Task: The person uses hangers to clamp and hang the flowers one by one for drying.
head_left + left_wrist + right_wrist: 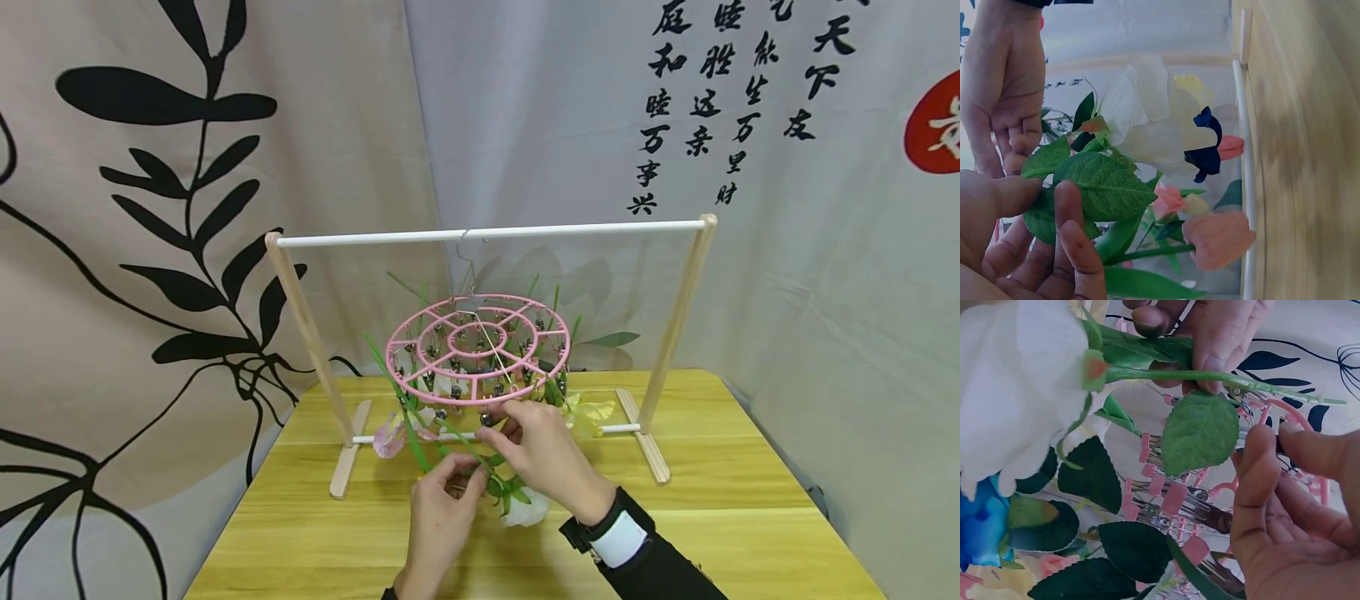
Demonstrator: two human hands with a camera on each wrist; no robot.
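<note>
In the head view, a pink round clip hanger (pixel 480 402) hangs from a white rod, with metal clips and artificial flowers below it. My left hand (pixel 446 508) pinches the green stem (pixel 1241 381) of a white rose (pixel 527 508) between thumb and fingers, just under the hanger's near edge. The rose head points down toward the table, and its leaf (pixel 1104 187) lies against my left fingers. My right hand (pixel 543 454) pinches a metal clip at the hanger's near rim, thumb against index finger. The right wrist view has the stem beside this clip; my fingers partly hide it.
The wooden stand's posts (pixel 311 333) and white top rod (pixel 360 239) frame the hanger on a wood-grain table (pixel 300 542). A lilac flower (pixel 388 437), yellow flower (pixel 588 414), pink tulip (pixel 1219 240) and blue flower (pixel 982 519) hang close by. Printed curtains stand behind.
</note>
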